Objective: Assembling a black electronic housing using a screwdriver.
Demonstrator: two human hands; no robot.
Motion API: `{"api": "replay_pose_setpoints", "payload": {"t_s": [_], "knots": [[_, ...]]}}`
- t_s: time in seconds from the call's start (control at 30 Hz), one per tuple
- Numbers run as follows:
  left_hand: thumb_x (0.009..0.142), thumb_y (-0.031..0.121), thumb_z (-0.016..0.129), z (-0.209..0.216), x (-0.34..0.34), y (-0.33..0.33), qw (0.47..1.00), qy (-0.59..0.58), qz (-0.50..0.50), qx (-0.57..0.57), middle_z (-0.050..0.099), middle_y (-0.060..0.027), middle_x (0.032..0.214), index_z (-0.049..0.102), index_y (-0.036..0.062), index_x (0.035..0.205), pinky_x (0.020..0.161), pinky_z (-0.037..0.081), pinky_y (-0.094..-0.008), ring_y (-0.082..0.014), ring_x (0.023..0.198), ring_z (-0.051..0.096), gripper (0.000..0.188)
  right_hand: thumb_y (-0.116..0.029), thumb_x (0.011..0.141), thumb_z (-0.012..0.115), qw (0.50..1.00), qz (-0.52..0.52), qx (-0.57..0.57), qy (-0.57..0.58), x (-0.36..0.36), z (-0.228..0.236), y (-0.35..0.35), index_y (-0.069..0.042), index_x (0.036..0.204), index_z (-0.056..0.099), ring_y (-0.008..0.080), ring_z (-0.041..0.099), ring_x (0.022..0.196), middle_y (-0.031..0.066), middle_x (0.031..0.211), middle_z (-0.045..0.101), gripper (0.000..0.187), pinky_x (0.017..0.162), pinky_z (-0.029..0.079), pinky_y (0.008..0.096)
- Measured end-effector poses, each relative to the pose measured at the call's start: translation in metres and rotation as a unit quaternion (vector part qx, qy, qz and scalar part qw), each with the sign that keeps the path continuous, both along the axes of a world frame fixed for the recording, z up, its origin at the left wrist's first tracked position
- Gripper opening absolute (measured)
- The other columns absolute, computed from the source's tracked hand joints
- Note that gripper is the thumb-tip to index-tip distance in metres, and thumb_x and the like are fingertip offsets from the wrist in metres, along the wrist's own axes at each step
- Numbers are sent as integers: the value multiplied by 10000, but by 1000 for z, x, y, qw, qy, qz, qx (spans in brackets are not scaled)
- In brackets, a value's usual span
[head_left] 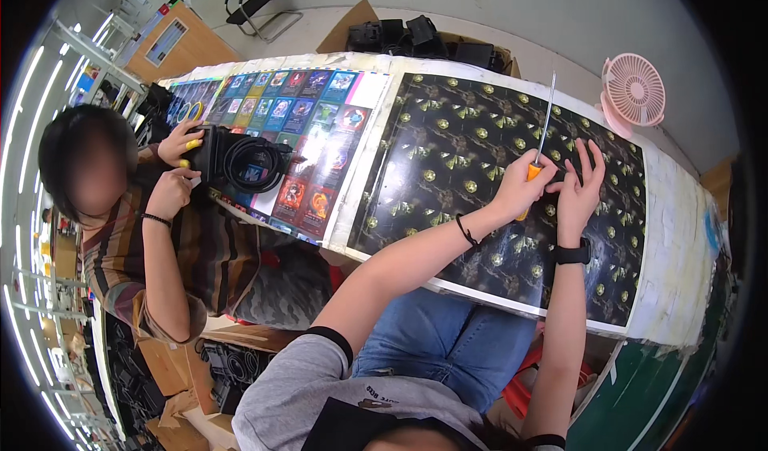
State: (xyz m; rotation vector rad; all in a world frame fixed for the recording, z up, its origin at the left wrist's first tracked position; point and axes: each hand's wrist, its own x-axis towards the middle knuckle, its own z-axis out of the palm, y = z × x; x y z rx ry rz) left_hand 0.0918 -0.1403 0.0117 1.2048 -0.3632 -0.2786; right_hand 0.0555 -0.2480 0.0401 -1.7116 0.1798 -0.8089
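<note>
My left hand (522, 185) is closed around the orange handle of a screwdriver (546, 123), whose long metal shaft points up and away from me. Just to its right is my right hand (578, 191), a dark watch on its wrist, with several fingers stretched and spread. Its thumb and index finger come close to my left fingertips; whether anything small lies between them I cannot make out. Both hands are over a glossy black sheet (448, 203) with a yellow-green pattern, laid on the table.
At left, a co-worker in a striped shirt (204, 239) handles a black device (214, 153) with a coiled cable. Colourful card-print sheets (300, 123) cover that end of the table (346, 203). A pink fan (634, 91) stands at the far right edge. A carton (352, 23) of black devices is behind.
</note>
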Motion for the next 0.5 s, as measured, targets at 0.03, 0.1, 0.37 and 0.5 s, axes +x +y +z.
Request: {"api": "replay_pose_setpoints", "payload": {"t_s": [0.03,0.1,0.37,0.5], "knots": [[930,179,616,0,-1,0,1000,-7,1,7,567,0,657,554,44,896,455,382,-209,-48,517,508,152,141,789,368,1000,-5,-4,2,0,0,0,-68,1402,367,211,591,1165,151,1373,526,647,980,486,343],[929,182,618,0,-1,1,1000,-8,-13,5,565,1,654,554,45,896,455,381,-207,-48,516,507,155,145,783,368,1000,-20,-7,7,0,-1,-2,-68,1398,375,212,575,1191,150,1377,522,651,978,486,341],[927,184,620,5,-5,1,998,-35,-32,49,568,6,680,550,52,897,463,389,-211,-46,528,508,153,167,775,366,998,-55,-18,-11,1,-5,-9,-59,1363,420,212,521,1268,123,1388,520,633,961,488,345],[926,180,619,6,-5,2,997,-44,-32,50,560,8,658,546,50,890,457,388,-215,-47,514,505,154,136,824,362,999,-17,37,11,3,-13,-12,-59,1375,401,223,541,1244,138,1372,532,585,966,484,349]]}}
